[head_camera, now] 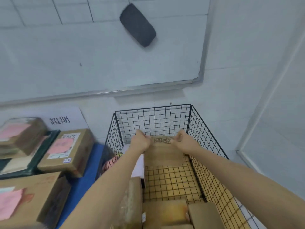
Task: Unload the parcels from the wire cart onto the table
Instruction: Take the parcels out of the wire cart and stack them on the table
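Faced a white wall with a whiteboard (99,55) and a dark eraser (137,24) at 12 o'clock. Found the blue table (82,182) at 9 o'clock, loaded with labelled boxes (66,151). Gripped a plain brown parcel (163,152), black-stamped near its top, inside the wire cart (153,119) at 5 o'clock, with left hand (140,141) and right hand (183,141) curled on its upper corners

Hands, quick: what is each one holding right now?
Left hand: closed, gripping the cardboard box at its top left edge.
Right hand: closed, gripping the same box at its top right edge.
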A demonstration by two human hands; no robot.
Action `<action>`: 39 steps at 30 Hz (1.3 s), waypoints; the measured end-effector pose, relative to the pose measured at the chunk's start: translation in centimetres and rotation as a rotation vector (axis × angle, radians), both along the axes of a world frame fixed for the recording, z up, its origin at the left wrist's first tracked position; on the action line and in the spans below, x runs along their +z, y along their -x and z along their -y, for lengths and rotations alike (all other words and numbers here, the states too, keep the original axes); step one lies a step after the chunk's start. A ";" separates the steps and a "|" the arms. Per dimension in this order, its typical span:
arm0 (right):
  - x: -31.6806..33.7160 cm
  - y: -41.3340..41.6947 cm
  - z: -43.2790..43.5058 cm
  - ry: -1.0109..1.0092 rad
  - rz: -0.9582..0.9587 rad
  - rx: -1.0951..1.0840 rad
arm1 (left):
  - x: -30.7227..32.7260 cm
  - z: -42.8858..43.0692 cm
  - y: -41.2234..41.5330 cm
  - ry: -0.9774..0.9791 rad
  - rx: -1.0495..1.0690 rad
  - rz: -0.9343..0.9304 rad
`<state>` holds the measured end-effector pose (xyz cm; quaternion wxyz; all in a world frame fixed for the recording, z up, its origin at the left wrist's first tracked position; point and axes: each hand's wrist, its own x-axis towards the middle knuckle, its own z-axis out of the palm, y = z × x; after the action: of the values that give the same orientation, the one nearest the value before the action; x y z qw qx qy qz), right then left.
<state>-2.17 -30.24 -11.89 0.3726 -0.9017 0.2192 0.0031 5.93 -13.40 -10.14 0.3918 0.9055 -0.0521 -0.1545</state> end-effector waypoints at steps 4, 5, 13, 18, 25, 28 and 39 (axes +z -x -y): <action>2.7 0.3 -0.7 -0.164 0.054 -0.104 | 1.8 -1.8 0.5 0.070 0.000 -0.059; 3.1 0.3 -0.8 -0.149 0.038 -0.099 | 1.9 -2.3 0.5 0.110 0.004 -0.100; 3.7 1.0 -2.4 -0.141 0.195 -0.067 | 3.6 -3.7 1.5 0.281 0.083 -0.170; 3.8 1.2 -2.7 -0.093 0.252 -0.095 | 3.9 -3.9 1.3 0.330 0.079 -0.209; 3.8 1.2 -2.1 -0.174 0.213 -0.050 | 3.6 -4.4 1.4 0.396 0.029 -0.310; 3.9 1.0 -2.2 -0.146 0.212 -0.047 | 3.6 -4.4 1.7 0.384 0.046 -0.271; 4.8 0.2 -2.4 -0.081 0.250 0.023 | 3.8 -4.7 2.5 0.374 -0.086 -0.378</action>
<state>-2.41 -27.80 -7.11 0.4332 -0.8817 0.1604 -0.0961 3.48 -8.68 -6.36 0.5483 0.7692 -0.0441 -0.3252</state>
